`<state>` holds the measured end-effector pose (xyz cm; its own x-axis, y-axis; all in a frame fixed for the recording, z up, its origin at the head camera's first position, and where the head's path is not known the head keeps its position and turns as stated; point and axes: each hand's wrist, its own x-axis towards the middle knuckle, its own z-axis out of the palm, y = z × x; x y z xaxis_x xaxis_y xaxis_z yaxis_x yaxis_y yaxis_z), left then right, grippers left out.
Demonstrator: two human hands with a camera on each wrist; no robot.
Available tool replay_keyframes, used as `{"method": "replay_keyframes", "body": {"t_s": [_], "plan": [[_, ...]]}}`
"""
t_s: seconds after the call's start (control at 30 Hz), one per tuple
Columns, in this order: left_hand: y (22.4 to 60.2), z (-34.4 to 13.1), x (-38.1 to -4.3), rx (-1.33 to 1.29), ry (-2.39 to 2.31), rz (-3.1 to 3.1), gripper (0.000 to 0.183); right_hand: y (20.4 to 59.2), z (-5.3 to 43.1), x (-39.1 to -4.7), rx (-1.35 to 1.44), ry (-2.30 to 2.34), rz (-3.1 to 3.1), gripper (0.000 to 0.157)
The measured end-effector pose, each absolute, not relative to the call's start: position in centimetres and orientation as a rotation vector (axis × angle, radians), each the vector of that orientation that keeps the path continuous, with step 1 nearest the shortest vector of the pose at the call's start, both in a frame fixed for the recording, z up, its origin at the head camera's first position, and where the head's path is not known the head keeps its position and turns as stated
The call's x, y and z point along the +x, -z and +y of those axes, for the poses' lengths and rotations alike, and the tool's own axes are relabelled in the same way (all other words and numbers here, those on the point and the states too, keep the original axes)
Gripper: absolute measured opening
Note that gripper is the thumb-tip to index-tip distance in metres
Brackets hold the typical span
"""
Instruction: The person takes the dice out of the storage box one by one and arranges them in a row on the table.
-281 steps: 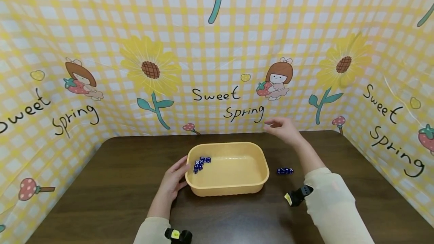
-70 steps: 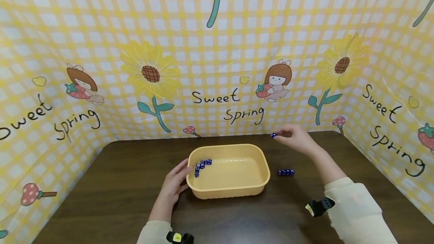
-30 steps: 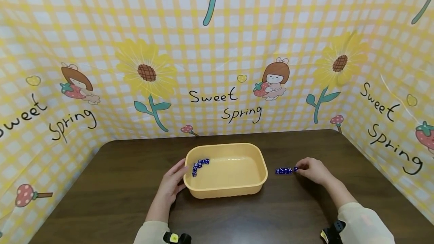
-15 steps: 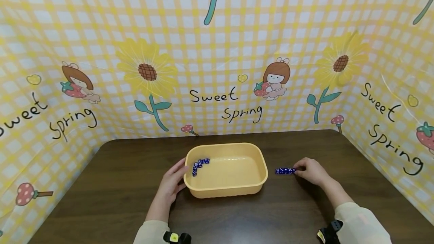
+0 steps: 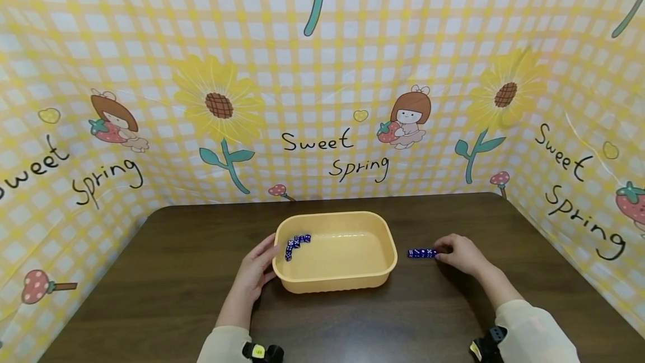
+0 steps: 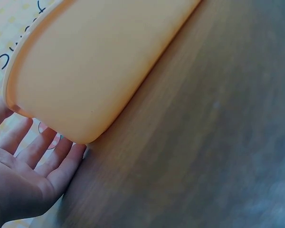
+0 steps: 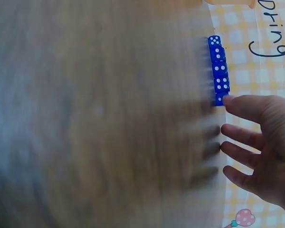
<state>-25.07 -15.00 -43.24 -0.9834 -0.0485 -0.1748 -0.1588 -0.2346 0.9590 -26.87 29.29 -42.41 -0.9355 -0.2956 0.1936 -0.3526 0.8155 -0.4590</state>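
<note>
The tub (image 5: 332, 284) looked to me like smooth moulded plastic, mostly matt, with thin glints at the back of its floor. The dice (image 5: 421, 253) seemed hard, slick plastic. The table (image 5: 342, 321) had a wood-grain surface, satiny, with a hazy shine toward the near side. Behind it, the checked sheet (image 5: 322, 83) was thin and faintly creased, cloth or plastic film, I couldn't tell which. The sleeves (image 5: 535, 332) were soft, matt fabric.
</note>
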Motion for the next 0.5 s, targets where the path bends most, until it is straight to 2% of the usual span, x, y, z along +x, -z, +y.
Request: {"method": "replay_keyframes", "body": {"t_s": [0.2, 0.5], "plan": [[43.2, -15.0, -25.1, -0.251, -2.392, 1.903, 0.052, 41.3, 29.2, -26.7, 0.449, -0.898, -2.86, 0.023], [43.2, -15.0, -25.2, -0.257, -2.391, 1.9, 0.052, 37.7, 28.0, -26.5, 0.436, -1.043, -2.789, 0.035]]}}
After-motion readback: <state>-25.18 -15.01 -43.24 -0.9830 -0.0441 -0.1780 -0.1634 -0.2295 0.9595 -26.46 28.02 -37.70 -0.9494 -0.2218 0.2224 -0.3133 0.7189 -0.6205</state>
